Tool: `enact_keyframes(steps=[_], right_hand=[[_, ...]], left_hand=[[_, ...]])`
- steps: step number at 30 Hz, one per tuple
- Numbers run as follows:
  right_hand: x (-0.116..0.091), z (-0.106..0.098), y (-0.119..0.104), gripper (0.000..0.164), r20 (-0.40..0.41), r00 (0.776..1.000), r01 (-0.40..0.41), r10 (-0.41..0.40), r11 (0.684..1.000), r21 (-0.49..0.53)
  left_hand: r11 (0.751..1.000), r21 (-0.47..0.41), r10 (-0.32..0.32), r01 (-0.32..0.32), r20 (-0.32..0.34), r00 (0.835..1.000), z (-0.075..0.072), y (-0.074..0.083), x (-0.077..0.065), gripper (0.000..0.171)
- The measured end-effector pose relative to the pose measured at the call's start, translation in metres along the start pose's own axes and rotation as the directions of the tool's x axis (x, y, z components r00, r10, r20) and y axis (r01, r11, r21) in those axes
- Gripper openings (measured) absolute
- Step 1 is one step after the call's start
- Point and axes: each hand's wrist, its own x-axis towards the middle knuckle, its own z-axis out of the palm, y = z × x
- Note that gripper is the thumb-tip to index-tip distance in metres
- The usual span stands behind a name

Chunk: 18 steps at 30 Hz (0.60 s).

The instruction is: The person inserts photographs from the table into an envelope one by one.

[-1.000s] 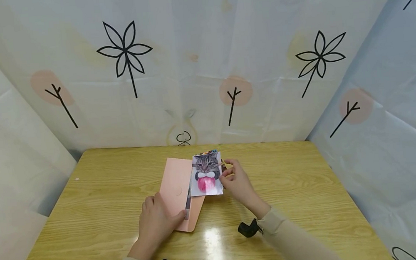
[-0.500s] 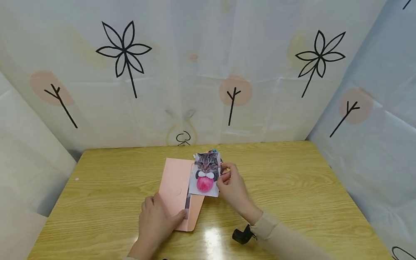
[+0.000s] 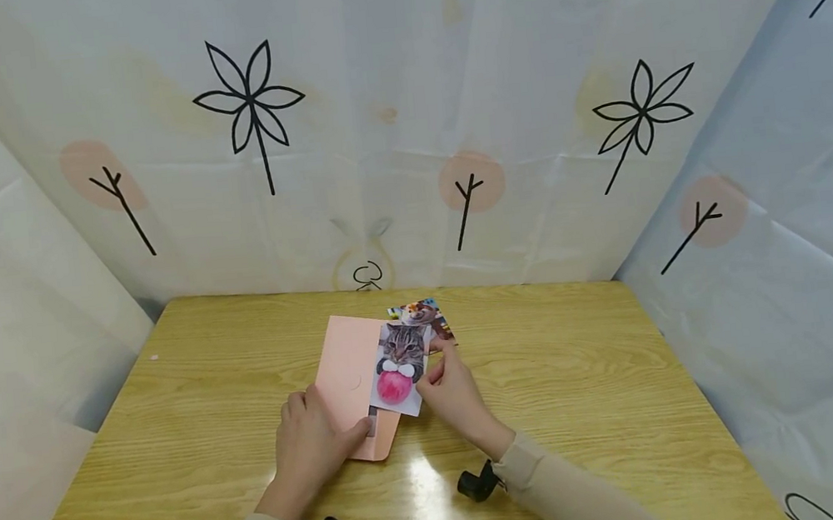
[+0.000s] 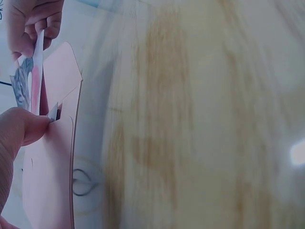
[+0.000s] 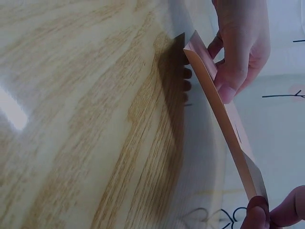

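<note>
In the lower middle of the head view, the left hand [image 3: 310, 448] grips a pink envelope [image 3: 339, 359], thumb laid across its front and fingers curled behind it, as the right wrist view shows. The envelope leans, its top edge toward the upper left and its rounded bottom corner at lower centre. Near the left thumb's tip, a small grey and dark piece [image 4: 54, 112] shows at the envelope's opening; what it is cannot be made out.

Just right of that, the right hand [image 3: 462, 398] pinches the right edge of a cat photo [image 3: 395, 383] between thumb and bent fingers. The photo shows a grey striped cat with white paws above a pink ball, and it overlaps the envelope's right side in the head view. A second, colourful photo [image 3: 422, 313] peeks out above and behind it; whether the right fingers hold that one too, I cannot tell.

All this is over a wood-grained surface [image 3: 584, 361] filling the lower part of the frame. Beige sleeves [image 3: 582, 491] come in from the bottom edge, and patterned white cloth [image 3: 368, 72] spans the top and both sides.
</note>
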Motion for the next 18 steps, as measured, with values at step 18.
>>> enact_keyframes(steps=[18], right_hand=[[0.0003,-0.0013,0.0029,0.06,0.142,0.989,-0.044,0.038,0.998,0.038]], left_hand=[[1.0,-0.022,-0.02,0.02,0.015,1.0,-0.0019,-0.0045,0.0008,0.101]])
